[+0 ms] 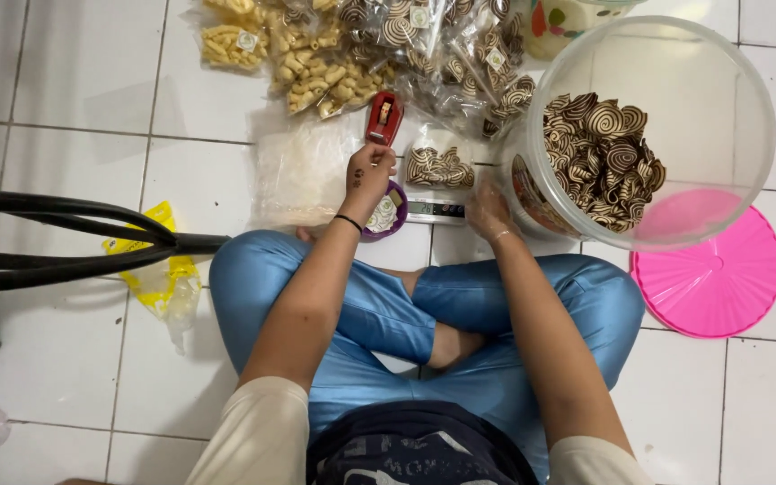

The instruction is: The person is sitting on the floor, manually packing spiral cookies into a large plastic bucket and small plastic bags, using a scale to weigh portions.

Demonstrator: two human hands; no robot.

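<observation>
Here, working outward from the sitter:

- The person is sitting cross-legged in blue trousers [379,314] on the white tiled floor [65,117], keeping everything within arm's reach.
- The left hand [368,175] is curling loosely, knuckles up, over a small purple tub [386,216]; whether it is gripping anything, I cannot tell.
- The right hand [489,211], seemingly in a clear glove, is resting half-open against the lower wall of the big clear plastic tub [720,117], probably steadying it; it is clasping nothing visible.
- Between the hands, a small bag of spiral-striped chips [439,166] is sitting on a digital kitchen scale [435,210], evidently being weighed.
- The tub's pink lid [720,287] is lying aside, leaving the chips reachable.
- A red stapler [384,117] is waiting just beyond the left hand.
- Farthest away, sealed snack packets [361,45] are piling up.
</observation>
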